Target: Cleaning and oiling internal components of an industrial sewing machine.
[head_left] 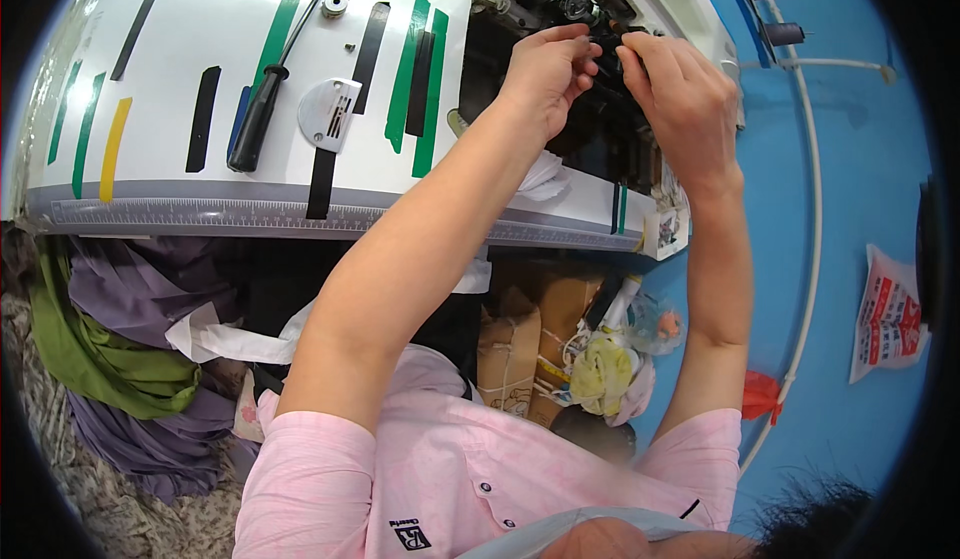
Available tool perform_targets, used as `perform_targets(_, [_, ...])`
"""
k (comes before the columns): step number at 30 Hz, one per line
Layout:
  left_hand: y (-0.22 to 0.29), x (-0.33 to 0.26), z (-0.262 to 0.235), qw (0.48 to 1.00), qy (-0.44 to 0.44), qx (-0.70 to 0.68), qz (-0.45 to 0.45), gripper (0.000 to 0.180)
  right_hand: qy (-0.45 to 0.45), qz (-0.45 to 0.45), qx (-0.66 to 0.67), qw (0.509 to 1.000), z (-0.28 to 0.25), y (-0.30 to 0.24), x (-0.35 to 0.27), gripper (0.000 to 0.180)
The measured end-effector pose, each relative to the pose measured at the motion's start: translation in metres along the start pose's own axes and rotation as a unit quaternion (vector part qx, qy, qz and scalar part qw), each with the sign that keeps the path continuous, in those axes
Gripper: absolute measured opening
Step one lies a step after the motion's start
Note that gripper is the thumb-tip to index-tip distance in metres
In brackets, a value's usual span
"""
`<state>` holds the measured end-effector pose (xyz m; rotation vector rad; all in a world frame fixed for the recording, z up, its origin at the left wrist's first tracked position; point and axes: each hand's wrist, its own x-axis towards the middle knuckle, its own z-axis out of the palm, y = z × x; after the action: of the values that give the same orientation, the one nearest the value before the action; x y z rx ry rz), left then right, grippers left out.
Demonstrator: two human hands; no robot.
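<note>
Both my hands are over the dark opening in the white sewing table, at the exposed mechanism [580, 7] of a sewing machine. My left hand [553, 71] is closed, thumb and fingertips pinched together at the mechanism's near side. Close beside it, my right hand [685, 99] is also closed, its thumb and index finger pressed together by the dark metal parts. Whatever either pinch holds is too small or hidden to name. A silver needle plate [322, 117] lies on the table left of my left arm. Next to it rests a screwdriver [258, 124] with a black handle.
A small metal bobbin part [333, 7] and a tiny screw [350, 47] lie near the screwdriver shaft. Coloured tape strips [405, 74] mark the tabletop, and a ruler [200, 209] runs along its front edge. Thread spools [783, 34] stand at right. Purple and green cloth [110, 339] hangs below.
</note>
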<state>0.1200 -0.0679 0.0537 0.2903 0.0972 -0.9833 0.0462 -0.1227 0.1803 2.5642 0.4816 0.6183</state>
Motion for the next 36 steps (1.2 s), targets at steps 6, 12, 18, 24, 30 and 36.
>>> perform_targets(6, [-0.005,0.003,-0.001,1.000,-0.002,-0.020,-0.003,0.035,-0.051,0.045,-0.039,0.997,0.002,0.008,0.019,0.014])
perform_targets(12, [-0.009,0.002,0.001,1.000,-0.007,-0.020,-0.002,0.027,-0.181,0.237,0.069,0.952,-0.028,0.033,0.047,0.032])
perform_targets(18, [-0.007,0.005,-0.003,1.000,0.006,-0.020,0.005,0.021,-0.135,0.237,0.141,0.952,-0.033,0.023,0.035,0.020])
perform_targets(24, [-0.010,-0.007,-0.008,1.000,0.016,-0.006,0.005,0.014,-0.099,0.215,0.174,0.956,-0.054,0.000,0.015,0.016])
perform_targets(30, [-0.007,-0.019,-0.024,0.997,0.065,0.046,0.001,0.013,0.037,0.172,0.069,0.982,-0.052,-0.017,-0.003,0.009])
perform_targets(36, [-0.009,-0.027,-0.024,0.994,0.021,0.104,-0.003,0.018,-0.008,0.063,0.005,0.998,-0.028,-0.011,0.018,0.008])
